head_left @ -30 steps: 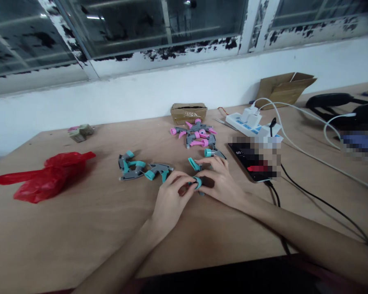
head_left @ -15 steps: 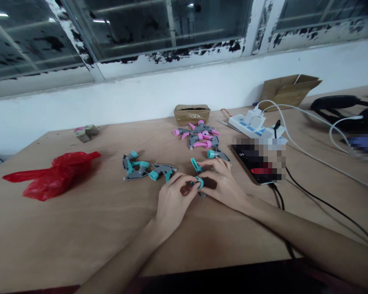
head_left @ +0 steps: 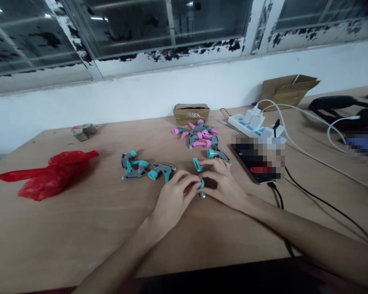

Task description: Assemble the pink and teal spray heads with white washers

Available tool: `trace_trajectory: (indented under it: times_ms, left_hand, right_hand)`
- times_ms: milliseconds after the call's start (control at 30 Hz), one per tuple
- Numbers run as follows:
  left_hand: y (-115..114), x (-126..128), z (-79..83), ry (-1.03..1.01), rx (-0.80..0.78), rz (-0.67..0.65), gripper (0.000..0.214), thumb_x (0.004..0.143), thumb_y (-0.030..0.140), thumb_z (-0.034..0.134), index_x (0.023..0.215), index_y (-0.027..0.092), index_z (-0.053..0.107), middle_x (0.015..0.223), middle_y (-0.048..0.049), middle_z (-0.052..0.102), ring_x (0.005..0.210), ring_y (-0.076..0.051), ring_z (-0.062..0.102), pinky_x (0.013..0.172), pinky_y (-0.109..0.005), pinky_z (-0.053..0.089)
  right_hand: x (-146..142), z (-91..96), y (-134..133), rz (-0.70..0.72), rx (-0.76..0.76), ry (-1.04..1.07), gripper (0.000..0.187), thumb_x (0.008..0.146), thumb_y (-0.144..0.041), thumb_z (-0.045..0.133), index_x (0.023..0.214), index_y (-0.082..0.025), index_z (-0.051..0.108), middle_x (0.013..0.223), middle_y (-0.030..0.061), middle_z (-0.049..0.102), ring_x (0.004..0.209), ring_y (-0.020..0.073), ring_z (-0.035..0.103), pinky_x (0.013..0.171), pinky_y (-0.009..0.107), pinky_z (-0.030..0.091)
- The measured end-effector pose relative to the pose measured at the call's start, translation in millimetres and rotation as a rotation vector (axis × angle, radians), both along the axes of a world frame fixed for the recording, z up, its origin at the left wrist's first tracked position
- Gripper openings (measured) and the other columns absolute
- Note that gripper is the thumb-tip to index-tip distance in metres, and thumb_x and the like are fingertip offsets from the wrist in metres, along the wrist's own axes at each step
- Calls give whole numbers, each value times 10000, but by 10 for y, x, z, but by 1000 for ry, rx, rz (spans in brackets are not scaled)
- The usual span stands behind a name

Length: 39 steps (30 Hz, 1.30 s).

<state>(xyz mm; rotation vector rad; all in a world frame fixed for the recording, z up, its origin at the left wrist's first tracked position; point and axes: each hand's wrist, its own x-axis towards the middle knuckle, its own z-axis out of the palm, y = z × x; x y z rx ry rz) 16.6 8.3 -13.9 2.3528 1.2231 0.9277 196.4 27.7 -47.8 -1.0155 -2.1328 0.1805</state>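
Note:
Between my two hands is a grey and teal trigger spray head (head_left: 198,164), partly covered by fingers. My left hand (head_left: 175,197) pinches its teal collar from the left. On the other side, my right hand (head_left: 225,183) grips the same spray head, thumb and fingers around it near the collar. More teal and grey spray heads (head_left: 162,171) lie on the table just left of my hands. Another teal-collared spray head (head_left: 218,154) lies behind my right hand. Farther back is a pile of pink and grey spray heads (head_left: 199,134).
A red plastic bag (head_left: 57,173) lies at left. A small cardboard box (head_left: 191,114) stands by the wall, an open carton (head_left: 286,92) at back right. A white power strip (head_left: 254,126) with cables and a phone (head_left: 254,163) sit on the wooden table (head_left: 95,232) right of my hands.
Both hands keep hold of the spray head in nearly the same place. Its collar has turned slightly between the fingers, and more of its grey lower end shows. The view has shifted a little.

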Motion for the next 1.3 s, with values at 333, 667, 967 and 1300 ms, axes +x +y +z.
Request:
trace_trajectory:
  times_ms: [333,667,967,1300]
  left_hand:
    - [9,-73,13,-131,-50,-15,424,716,299,710,1109,263,553,1016,-34,546,874,-157,587,644,-258,551]
    - [25,-59,-148,-86,286,6,298,775,272,654,1068,247,606,1007,-58,526,912,-177,567,705,-307,547]
    - [7,28,-184,5,409,42,274,780,257,635,1052,247,606,959,-44,555,843,-161,567,698,-294,524]
    - [45,34,-202,6,442,-6,291,764,232,651,1050,217,596,938,-49,569,833,-166,544,680,-290,511]
  right_hand:
    - [35,-2,40,117,-191,230,272,780,-322,645,1051,-294,643,1171,57,529,1135,245,478,943,467,394]
    - [45,133,-26,347,-562,407,372,818,-136,479,1105,-329,616,1302,1,499,1225,227,436,1006,476,341]
    - [-110,115,-52,331,-785,631,263,782,-178,477,917,-232,696,1132,20,613,1073,209,540,950,367,399]
    - [-109,83,-3,310,-840,645,243,780,-228,461,854,-215,692,1078,34,639,1048,216,549,942,369,394]
